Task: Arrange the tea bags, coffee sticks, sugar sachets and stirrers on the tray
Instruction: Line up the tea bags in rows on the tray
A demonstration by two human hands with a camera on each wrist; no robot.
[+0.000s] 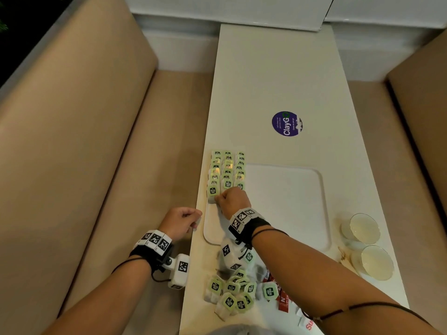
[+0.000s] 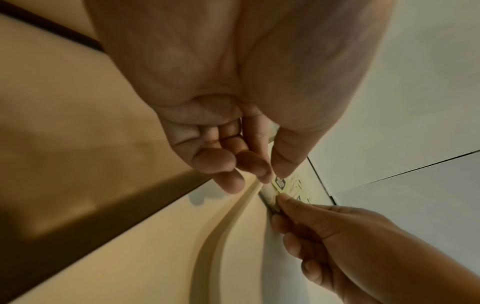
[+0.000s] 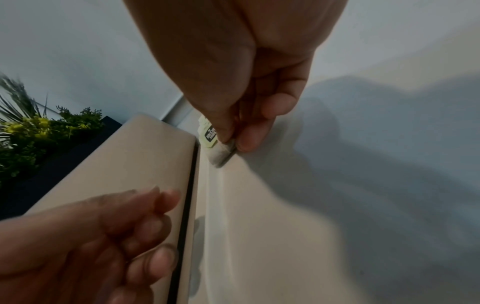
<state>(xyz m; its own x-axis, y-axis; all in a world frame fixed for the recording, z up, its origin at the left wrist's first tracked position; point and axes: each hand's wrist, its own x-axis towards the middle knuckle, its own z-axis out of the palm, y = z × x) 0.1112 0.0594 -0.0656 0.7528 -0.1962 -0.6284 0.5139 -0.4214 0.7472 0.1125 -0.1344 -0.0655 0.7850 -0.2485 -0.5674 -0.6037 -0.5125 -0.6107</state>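
A white tray (image 1: pixel 290 201) lies on the white table (image 1: pixel 266 81). Three columns of green-tagged tea bags (image 1: pixel 227 170) overlap along its left side. My right hand (image 1: pixel 217 200) pinches the nearest tea bag (image 1: pixel 212 192) of the left column against the tray. The right wrist view shows thumb and finger on that tea bag (image 3: pixel 211 134). My left hand (image 1: pixel 196 218) hovers at the table's left edge beside the tray, fingers loosely curled, holding nothing I can see. A loose pile of tea bags (image 1: pixel 232 291) and red sachets (image 1: pixel 283 303) lies near the front edge. No stirrers are visible.
Two empty glass bowls (image 1: pixel 364 228) (image 1: pixel 376 262) stand right of the tray. A purple round sticker (image 1: pixel 287 123) marks the table farther back. Beige bench seats (image 1: pixel 84 141) flank the table. The right part of the tray is bare.
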